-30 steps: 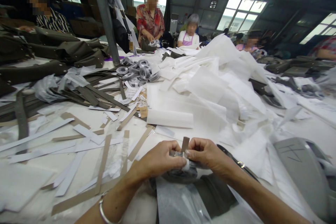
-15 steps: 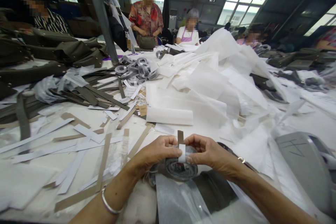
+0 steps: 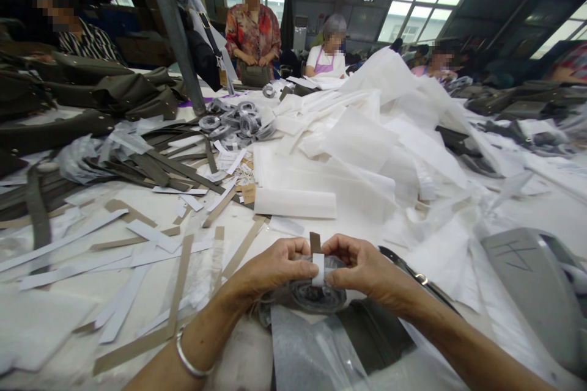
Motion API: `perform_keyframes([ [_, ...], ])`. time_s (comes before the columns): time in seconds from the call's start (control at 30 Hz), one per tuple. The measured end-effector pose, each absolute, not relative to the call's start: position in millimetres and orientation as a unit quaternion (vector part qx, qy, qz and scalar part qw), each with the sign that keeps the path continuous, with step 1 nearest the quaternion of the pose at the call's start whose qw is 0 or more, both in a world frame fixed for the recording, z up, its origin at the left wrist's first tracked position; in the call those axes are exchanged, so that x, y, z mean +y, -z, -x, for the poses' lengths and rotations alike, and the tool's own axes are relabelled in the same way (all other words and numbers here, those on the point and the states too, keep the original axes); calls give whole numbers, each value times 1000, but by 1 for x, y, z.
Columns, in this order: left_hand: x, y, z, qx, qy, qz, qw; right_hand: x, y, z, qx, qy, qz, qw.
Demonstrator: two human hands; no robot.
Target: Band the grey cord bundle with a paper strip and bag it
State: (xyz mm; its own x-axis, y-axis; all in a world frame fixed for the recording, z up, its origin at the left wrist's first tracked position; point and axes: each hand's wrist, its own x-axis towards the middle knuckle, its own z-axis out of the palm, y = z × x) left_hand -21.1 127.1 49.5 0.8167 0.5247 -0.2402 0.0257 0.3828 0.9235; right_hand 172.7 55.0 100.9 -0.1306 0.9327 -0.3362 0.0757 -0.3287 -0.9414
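Two hands meet at six o'clock: left hand [image 3: 275,269], right hand [image 3: 362,269]. One coiled strap [image 3: 316,296] between them. Four other people stand from ten to one o'clock.

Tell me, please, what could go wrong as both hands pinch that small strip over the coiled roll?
The white-and-brown strip is pinched only at the fingertips of the left hand and right hand, so it might slip or crease. The coiled roll beneath could loosen. Loose strips lying close by might get mixed in.
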Motion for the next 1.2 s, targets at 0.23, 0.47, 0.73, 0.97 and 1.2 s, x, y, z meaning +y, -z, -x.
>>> perform_keyframes([
  [0.23,127,-55,22,256,-154,-577,760,52,-101,-170,-498,-546,574,352],
  [0.47,127,-57,22,259,-151,-597,744,45,-101,-166,-552,-469,604,333],
  [0.73,127,-66,21,280,-145,-629,710,46,-99,-167,-544,-463,613,338],
  [0.97,127,-64,21,283,-152,-618,718,39,-102,-164,-638,-326,621,318],
  [1.2,126,-61,21,271,-156,-605,733,39,-106,-164,-659,-280,624,313],
])
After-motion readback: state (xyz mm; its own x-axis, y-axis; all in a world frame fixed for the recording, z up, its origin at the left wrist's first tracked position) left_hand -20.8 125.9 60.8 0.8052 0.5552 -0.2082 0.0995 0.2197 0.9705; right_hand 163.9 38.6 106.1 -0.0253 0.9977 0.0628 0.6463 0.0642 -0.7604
